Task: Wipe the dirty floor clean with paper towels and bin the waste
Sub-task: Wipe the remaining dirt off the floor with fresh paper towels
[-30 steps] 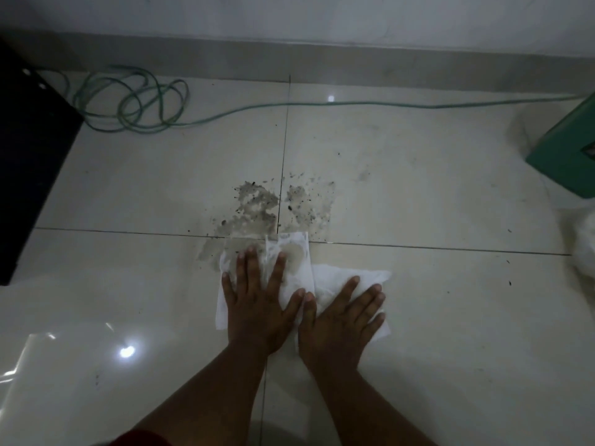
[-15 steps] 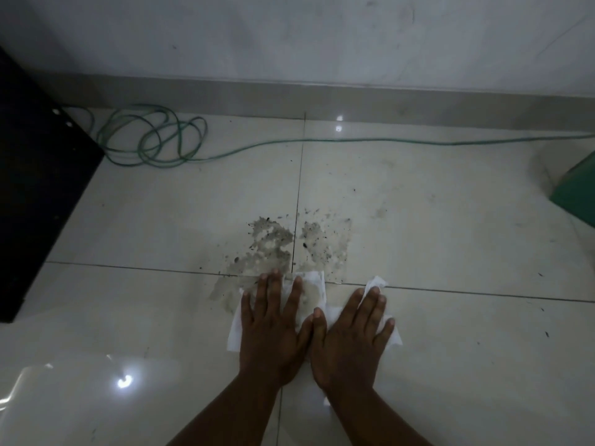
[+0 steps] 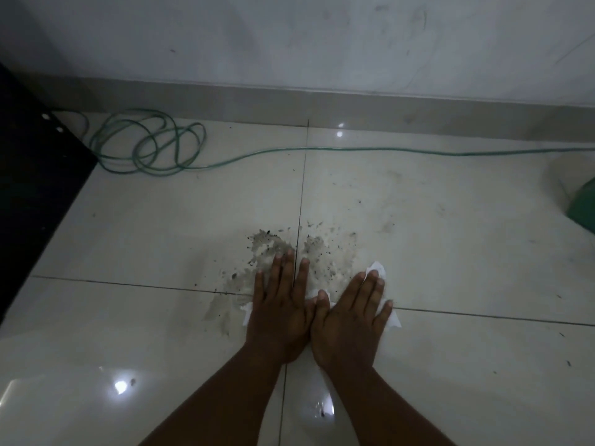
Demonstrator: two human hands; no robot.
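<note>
The white crumpled paper towel lies flat on the glossy cream floor tiles, almost wholly hidden under two palms; only its corners show, one beyond the right fingertips, one by the right little finger, and a scrap at the left wrist side. A second ago far more of the sheet was visible, spread out short of the mess; since then it has been pushed forward and bunched, and it now overlaps the near edge of the grey, speckled patch of wet dirt.

The left hand presses down with fingers straight and slightly spread, its tips reaching into the patch across the dark grout line. The right hand lies just beside it, thumbs nearly touching, fingers likewise straight and flat on the towel. Neither hand grips anything (this is pressing, not pinching).

By my reading the wipe is only beginning: most of the dirt lies untouched ahead of the fingers, with a smeared trail to the left of the left hand. More passes seem needed before any waste goes to a bin.

Further out, a thin green coiled cable runs along the grey skirting below the pale wall. A black panel stands at the left edge, and a green object at the right edge is cut off.
</note>
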